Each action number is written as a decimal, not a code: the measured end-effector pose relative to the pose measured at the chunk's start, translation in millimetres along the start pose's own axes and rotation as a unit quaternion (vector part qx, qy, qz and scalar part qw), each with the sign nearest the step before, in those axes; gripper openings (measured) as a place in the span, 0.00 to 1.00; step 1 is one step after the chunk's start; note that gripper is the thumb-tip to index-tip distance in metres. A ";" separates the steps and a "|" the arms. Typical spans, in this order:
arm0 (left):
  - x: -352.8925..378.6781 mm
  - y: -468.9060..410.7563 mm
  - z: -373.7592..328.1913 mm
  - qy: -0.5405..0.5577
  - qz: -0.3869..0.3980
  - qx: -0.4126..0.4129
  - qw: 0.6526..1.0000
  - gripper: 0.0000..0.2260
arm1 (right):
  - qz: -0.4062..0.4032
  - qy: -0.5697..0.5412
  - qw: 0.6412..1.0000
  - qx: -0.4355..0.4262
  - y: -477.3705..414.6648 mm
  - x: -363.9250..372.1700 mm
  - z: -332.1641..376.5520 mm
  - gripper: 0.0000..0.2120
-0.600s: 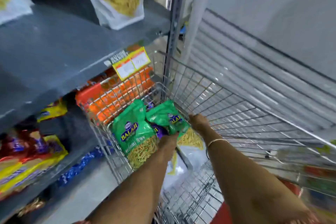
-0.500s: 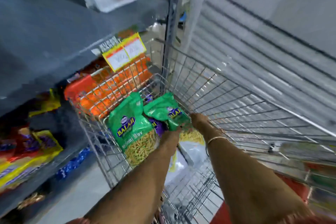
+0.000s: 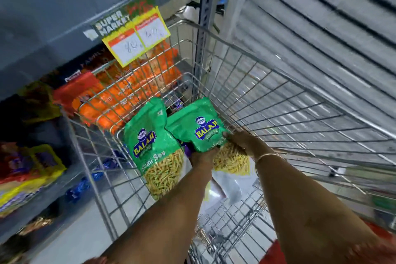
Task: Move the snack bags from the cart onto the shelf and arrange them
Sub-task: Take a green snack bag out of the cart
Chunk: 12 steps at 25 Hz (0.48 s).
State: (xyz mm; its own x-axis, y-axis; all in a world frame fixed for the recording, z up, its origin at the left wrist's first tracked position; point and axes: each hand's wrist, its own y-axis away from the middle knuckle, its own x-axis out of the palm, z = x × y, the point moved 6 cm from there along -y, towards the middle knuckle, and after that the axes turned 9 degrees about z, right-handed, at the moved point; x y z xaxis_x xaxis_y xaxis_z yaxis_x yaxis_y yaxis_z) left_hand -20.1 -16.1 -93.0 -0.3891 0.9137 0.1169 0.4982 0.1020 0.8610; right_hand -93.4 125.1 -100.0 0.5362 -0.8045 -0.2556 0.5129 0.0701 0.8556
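Note:
Two green Balaji snack bags with yellow sev showing through their lower halves stand inside the wire cart [image 3: 267, 83]. The left bag [image 3: 152, 146] leans against the cart's left wall. The right bag [image 3: 201, 128] is held from both sides: my left hand [image 3: 203, 157] grips its lower left edge and my right hand [image 3: 244, 141] grips its lower right side. A thin bangle sits on my right wrist. More white and clear bags [image 3: 227, 186] lie under my arms in the cart. The grey shelf [image 3: 64, 28] runs along the left.
A yellow price tag [image 3: 137, 38] hangs from the upper shelf edge. Orange packets [image 3: 120, 96] fill the lower shelf behind the cart's wire wall. Red, yellow and blue packets [image 3: 27, 173] sit further left. A corrugated metal shutter [image 3: 321, 34] rises on the right.
The view has tilted down and closer to the cart. Both hands keep hold of the right green bag, which has risen slightly and turned its label more toward me.

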 end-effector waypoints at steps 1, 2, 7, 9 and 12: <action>-4.1 1.9 0.7 0.014 -0.013 0.003 1.000 0.23 | 0.012 -0.017 1.000 -0.003 4.1 0.4 -4.1 0.20; -4.3 10.0 -5.1 0.009 -0.006 0.006 1.000 0.23 | 0.038 -0.040 0.998 -0.016 13.6 -0.7 -1.9 0.19; -5.0 65.9 -57.1 -0.001 0.083 0.050 0.995 0.28 | 0.079 -0.131 0.982 -0.108 105.3 -4.3 53.2 0.08; -21.9 102.4 -87.5 -0.075 0.060 0.070 0.993 0.38 | 0.107 -0.145 0.972 -0.151 150.3 0.3 80.6 0.06; -39.4 145.4 -142.0 -0.101 0.055 0.147 0.982 0.31 | 0.111 -0.138 0.965 -0.194 199.6 2.3 123.2 0.04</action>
State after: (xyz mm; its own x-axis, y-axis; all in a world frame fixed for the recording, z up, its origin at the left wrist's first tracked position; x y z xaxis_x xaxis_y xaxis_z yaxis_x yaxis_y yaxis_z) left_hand -42.4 -93.1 97.8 -0.1740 0.9819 0.0742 0.7425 0.0814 0.6648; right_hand -72.5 64.6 125.6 0.4910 -0.8665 0.0903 0.6463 0.4318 0.6292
